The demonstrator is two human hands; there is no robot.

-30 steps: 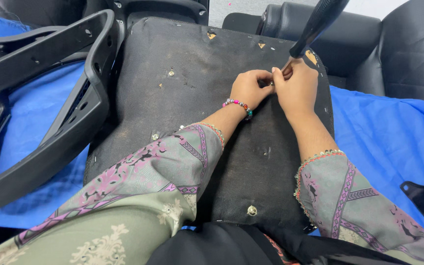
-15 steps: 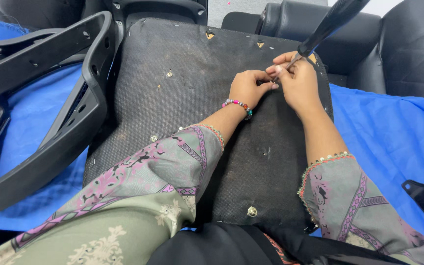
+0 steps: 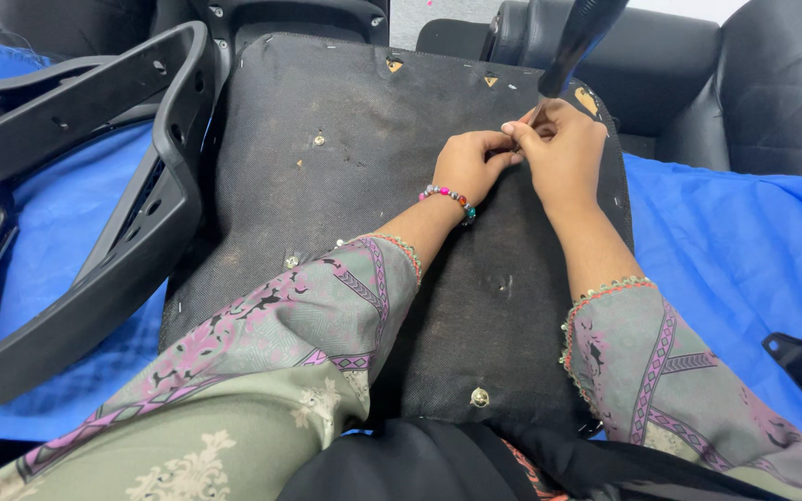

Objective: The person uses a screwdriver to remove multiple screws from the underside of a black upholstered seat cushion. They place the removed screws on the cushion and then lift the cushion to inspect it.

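Both hands meet on the upturned black seat base [image 3: 364, 176]. Right hand [image 3: 563, 153] fingers grip a black-handled screwdriver [image 3: 575, 42]; left hand [image 3: 471, 167] fingers pinch narrowly at its tip.

The upturned chair seat base [image 3: 364, 167] is covered in a matt black woven fabric, coarse in grain, dusty and scuffed, with small bright metal staples and brass-coloured metal inserts set in it. The black moulded plastic armrest frame [image 3: 132, 232] beside it looks smooth with a dull sheen. The blue sheet [image 3: 726, 250] beneath is thin cloth, soft and creased. The black padded chair cushions [image 3: 754, 83] behind look like glossy smooth leatherette. The tool handle [image 3: 582, 37] is black with a slight shine, its thin shaft metal. A bracelet of glossy coloured beads [image 3: 447, 197] circles the left wrist. The printed green and pink sleeves [image 3: 327, 315] are soft matt cloth with beaded edging.
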